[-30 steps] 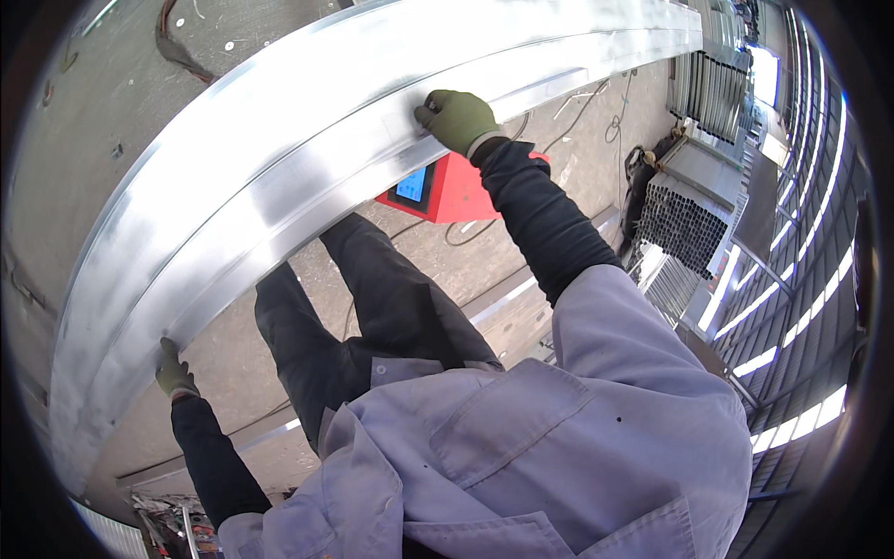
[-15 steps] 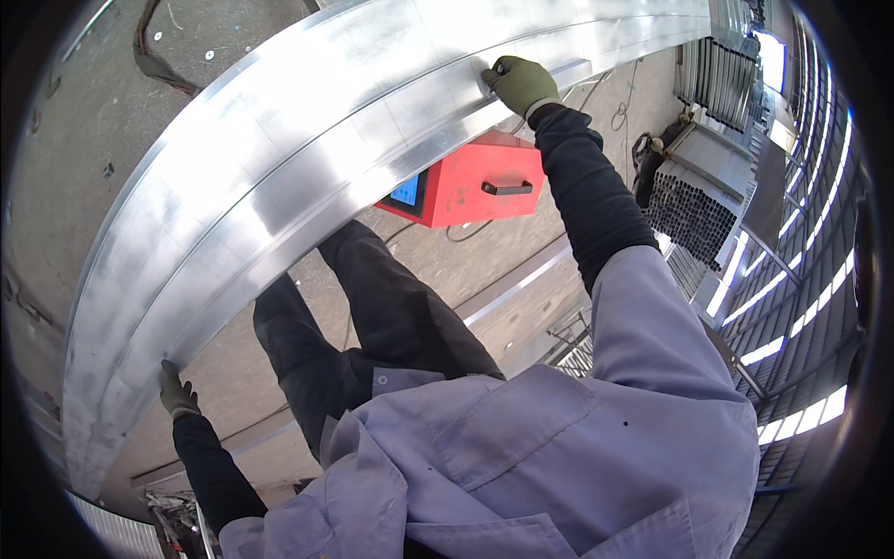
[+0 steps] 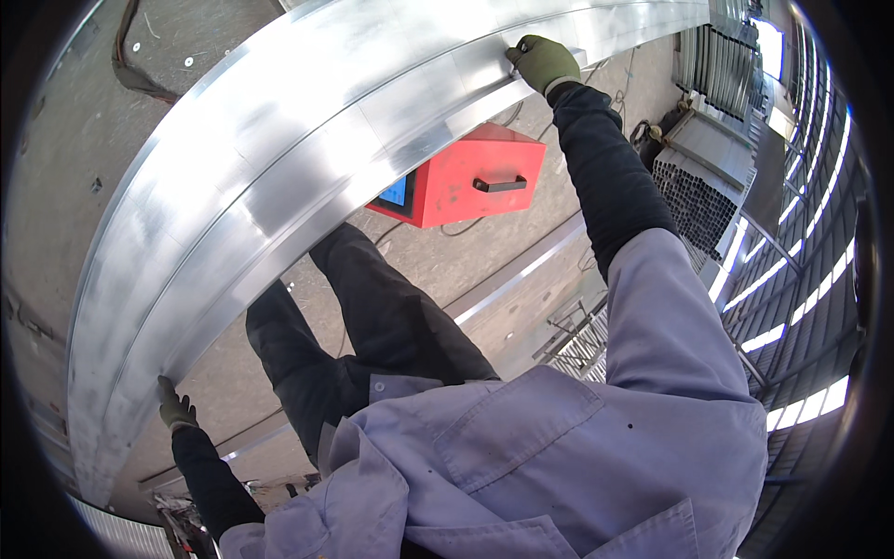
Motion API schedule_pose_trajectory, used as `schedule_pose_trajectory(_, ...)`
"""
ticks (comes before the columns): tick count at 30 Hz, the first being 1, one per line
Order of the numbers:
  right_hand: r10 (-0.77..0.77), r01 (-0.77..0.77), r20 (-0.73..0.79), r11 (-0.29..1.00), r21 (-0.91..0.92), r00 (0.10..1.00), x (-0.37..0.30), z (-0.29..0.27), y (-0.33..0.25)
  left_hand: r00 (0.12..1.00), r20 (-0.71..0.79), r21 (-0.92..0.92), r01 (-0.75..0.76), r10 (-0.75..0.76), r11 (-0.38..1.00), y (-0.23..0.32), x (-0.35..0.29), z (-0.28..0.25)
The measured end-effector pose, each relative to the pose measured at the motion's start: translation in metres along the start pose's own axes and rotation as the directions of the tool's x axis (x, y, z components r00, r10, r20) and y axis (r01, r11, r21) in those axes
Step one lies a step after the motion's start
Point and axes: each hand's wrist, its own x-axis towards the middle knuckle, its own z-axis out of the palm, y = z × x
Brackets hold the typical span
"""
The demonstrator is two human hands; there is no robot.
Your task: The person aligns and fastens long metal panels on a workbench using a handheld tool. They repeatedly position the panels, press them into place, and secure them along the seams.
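Observation:
A long stack of shiny silver metal panels (image 3: 307,140) bows across the view from lower left to upper right. Along its near side runs a raised metal strip (image 3: 579,57), whose right end shows just past my right hand (image 3: 548,65). That hand, in an olive-green glove, is closed with its fingers curled over the strip; the palm side is hidden. Far to the left, my left hand (image 3: 176,407) wears the same kind of glove. Its fingers are spread, and one fingertip touches the near edge of the metal.
A red box-shaped machine (image 3: 480,177) with a black handle and a blue screen stands beyond my legs, partly under the panels. Stacked square metal tubes (image 3: 694,200) lie at the right. Cables run over the floor, and a dark strap (image 3: 126,61) lies at the upper left.
My right hand has slid a little right and up along the metal. My left hand has shifted slightly down, its fingers still spread.

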Motion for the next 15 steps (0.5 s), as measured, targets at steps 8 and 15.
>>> schedule_pose_trajectory(8, 0.038, -0.040, -0.029, 0.996, -0.077, 0.999, 0.035, -0.007, 0.046, 1.000, 0.013, 0.021, 0.003, -0.003, 1.000, 0.000, 0.000, -0.003)
schedule_pose_trajectory(15, 0.061, -0.070, -0.070, 0.988, -0.136, 0.996, 0.054, -0.005, 0.064, 0.999, 0.034, 0.012, 0.019, -0.019, 1.000, 0.000, -0.001, -0.008)
